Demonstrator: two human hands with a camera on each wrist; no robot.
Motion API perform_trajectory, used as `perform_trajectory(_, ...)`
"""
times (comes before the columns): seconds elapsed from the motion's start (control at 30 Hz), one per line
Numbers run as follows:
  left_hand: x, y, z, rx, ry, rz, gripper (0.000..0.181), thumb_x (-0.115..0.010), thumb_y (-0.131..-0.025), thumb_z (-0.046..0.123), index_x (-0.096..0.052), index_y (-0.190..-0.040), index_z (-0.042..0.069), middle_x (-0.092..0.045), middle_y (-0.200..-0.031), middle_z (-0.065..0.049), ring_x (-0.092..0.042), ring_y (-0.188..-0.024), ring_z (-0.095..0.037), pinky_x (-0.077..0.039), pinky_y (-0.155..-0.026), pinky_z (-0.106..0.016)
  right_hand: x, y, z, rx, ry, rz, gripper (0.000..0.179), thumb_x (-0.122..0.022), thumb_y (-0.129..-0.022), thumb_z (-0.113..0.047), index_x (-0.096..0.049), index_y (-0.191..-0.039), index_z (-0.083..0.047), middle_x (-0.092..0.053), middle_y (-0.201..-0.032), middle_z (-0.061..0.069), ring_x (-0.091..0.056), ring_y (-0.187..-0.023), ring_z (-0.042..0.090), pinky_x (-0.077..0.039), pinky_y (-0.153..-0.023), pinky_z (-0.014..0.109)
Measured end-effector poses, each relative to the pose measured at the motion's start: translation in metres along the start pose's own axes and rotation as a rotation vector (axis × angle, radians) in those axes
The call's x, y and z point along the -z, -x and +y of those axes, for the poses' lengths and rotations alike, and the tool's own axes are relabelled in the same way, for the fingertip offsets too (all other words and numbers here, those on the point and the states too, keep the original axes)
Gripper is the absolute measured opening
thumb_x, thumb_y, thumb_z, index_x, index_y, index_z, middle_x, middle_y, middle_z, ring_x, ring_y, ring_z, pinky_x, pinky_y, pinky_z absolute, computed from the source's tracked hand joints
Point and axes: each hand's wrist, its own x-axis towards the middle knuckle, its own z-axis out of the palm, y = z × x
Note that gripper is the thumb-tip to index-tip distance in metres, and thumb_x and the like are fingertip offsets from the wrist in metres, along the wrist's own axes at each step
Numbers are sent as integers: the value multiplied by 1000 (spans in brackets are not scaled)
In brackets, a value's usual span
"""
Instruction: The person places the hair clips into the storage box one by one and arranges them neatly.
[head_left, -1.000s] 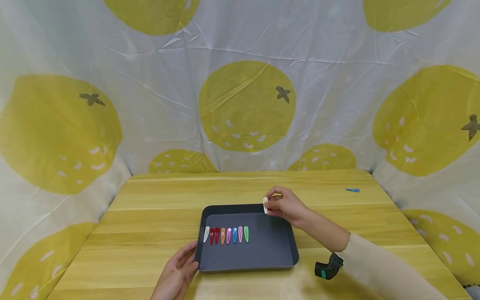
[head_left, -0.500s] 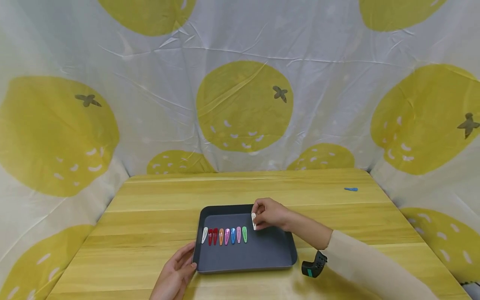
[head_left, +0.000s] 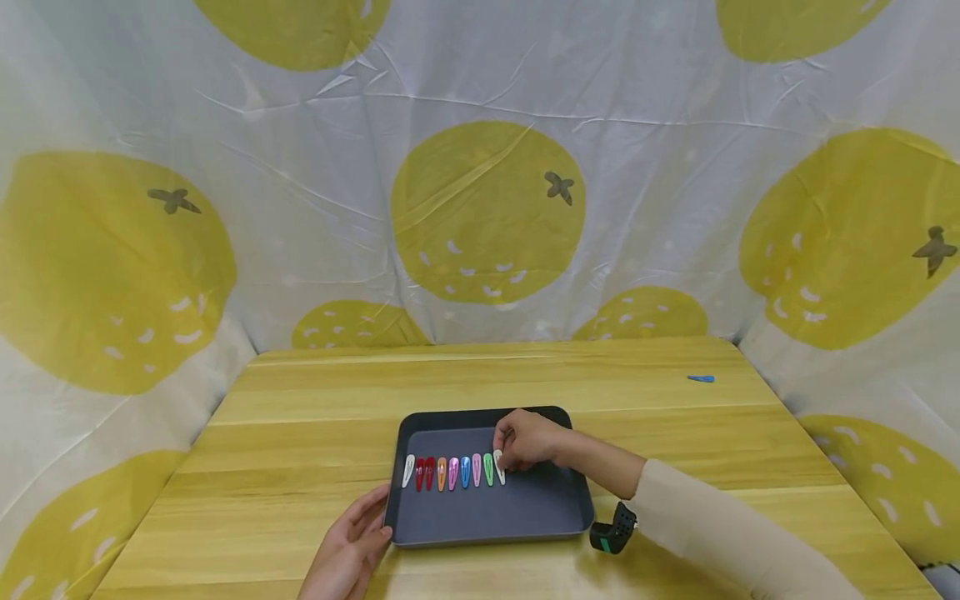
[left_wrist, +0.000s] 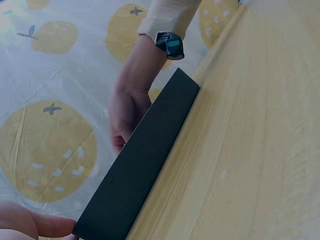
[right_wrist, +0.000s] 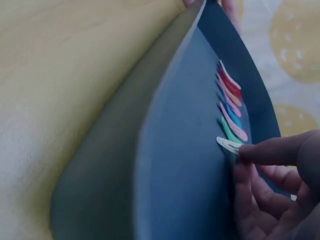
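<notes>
A dark grey tray (head_left: 491, 525) lies on the table, with a row of snap hair clips inside: white (head_left: 408, 472), two red, orange (head_left: 442, 474), pink, blue (head_left: 466, 472), light pink and green (head_left: 488, 469). My right hand (head_left: 528, 439) pinches a white hair clip (right_wrist: 229, 145) between thumb and fingertips. That clip is at the row's right end, beside the green one (right_wrist: 230, 131), its narrow tip at the tray floor. With thumb and fingers, my left hand (head_left: 350, 537) holds the tray's near left corner; part of its fingers is hidden by the tray wall.
One blue hair clip (head_left: 701, 379) lies apart on the wooden table (head_left: 315, 400), toward the far right. A fruit-patterned cloth (head_left: 300, 208) hangs behind and at both sides. A black device (head_left: 613, 528) is worn at my right wrist.
My right hand has moved left and down into the tray, bringing the white hair clip from above the far rim to beside the green one. The left hand stays at the corner.
</notes>
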Motion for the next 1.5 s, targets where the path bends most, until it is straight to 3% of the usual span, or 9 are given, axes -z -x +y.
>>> perform_trajectory(0.2,-1,0,0,6,-6,4,65,-42,-95,-20,-22,-155,-15,-24,-158,-39,-24,-148,-48,-46,-109,-34,-3,-1,-1,62,304,59,20,-86,-80,-5,-68,-78,-12,-62,-67,-3,-55,-60,12,-46,-54,26)
perform_trajectory(0.37,-1,0,1,6,-12,-3,65,-42,-94,-21,-20,-155,-15,-22,-158,-39,-22,-148,-49,-44,-111,-36,-4,-2,1,76,396,78,22,-88,-80,-11,-67,-77,-17,-61,-67,-6,-55,-60,10,-45,-55,26)
perform_trajectory(1.13,-1,-1,-2,2,-12,9,65,-42,-94,-22,-20,-155,-17,-23,-157,-40,-23,-148,-48,-46,-109,-34,4,3,1,118,404,37,20,-88,-82,-15,-69,-81,-15,-61,-68,-6,-54,-60,10,-45,-55,26)
perform_trajectory(1.5,-1,-2,1,8,-7,2,65,-41,-95,-22,-19,-155,-16,-22,-158,-40,-22,-148,-48,-45,-110,-34,29,15,-2,132,367,5,18,-87,-84,-16,-71,-89,-10,-64,-75,-5,-58,-67,11,-49,-61,27)
